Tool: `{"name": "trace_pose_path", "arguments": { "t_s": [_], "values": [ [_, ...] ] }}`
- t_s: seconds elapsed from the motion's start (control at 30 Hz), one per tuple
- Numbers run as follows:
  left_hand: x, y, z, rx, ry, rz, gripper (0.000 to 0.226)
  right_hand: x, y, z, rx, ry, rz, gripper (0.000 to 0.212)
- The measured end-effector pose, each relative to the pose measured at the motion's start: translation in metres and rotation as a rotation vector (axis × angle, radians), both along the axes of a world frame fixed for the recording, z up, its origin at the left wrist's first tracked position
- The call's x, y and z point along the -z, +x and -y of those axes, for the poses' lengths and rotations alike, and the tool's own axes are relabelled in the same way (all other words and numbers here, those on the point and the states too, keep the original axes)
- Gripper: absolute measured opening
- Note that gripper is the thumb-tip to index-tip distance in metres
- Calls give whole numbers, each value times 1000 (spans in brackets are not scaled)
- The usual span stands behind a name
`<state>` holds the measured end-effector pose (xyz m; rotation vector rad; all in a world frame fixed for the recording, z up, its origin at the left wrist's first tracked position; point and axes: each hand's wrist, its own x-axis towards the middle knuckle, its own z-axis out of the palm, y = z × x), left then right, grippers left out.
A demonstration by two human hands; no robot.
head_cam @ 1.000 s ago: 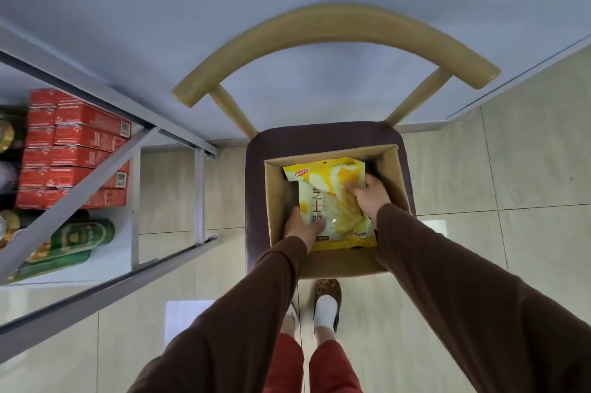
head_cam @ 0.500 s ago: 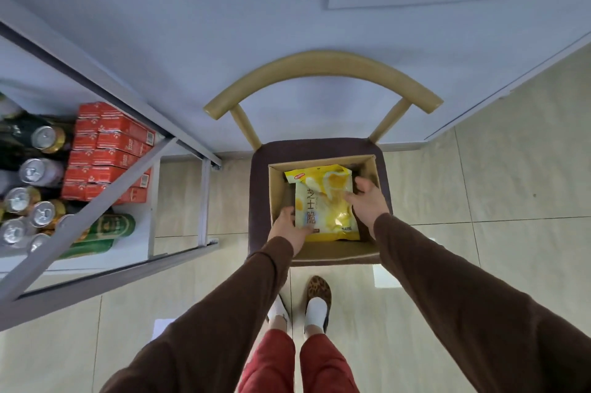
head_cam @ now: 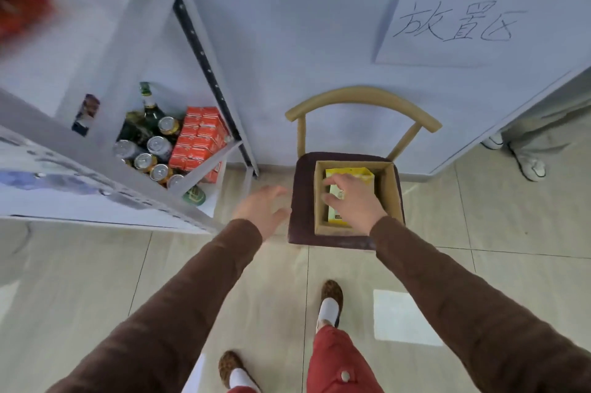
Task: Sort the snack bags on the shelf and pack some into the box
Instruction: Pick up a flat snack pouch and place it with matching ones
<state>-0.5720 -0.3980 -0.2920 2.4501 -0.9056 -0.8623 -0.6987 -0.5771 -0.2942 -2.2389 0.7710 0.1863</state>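
An open cardboard box [head_cam: 391, 191] stands on the dark seat of a wooden chair [head_cam: 361, 98]. A yellow snack bag [head_cam: 350, 174] lies flat inside the box. Above the box and bag hovers my right hand [head_cam: 353, 200], fingers spread and relaxed, holding nothing. To the left of the chair, over the tiled floor, my left hand [head_cam: 263, 208] is open with spread fingers and holds nothing. The white metal shelf [head_cam: 134, 50] rises at the left; blurred red packets [head_cam: 19, 5] show on an upper level.
The shelf's low level holds drink cans [head_cam: 153, 156], a green bottle [head_cam: 148, 111] and red cartons [head_cam: 200, 140]. A paper sign [head_cam: 454, 18] hangs on the wall above the chair. Another person's legs and white shoes [head_cam: 527, 162] stand at the right. My feet are on the tiles below.
Both hands have let go of the yellow bag, which stays in the box. I have stepped back and raised my view, and my left hand has swung left, away from the box.
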Motion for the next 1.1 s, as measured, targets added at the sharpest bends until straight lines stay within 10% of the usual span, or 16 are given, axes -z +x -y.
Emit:
{"name": "trace_pose_path", "arguments": {
  "t_s": [0.53,1.1],
  "values": [
    [-108,37,-407,-174,-77,242,37,-126,61,-367,-333,-235,134,39],
    [-201,241,-565,-487,-127,481,41,-196,292,-489,-503,-270,374,38]
  ]
}}
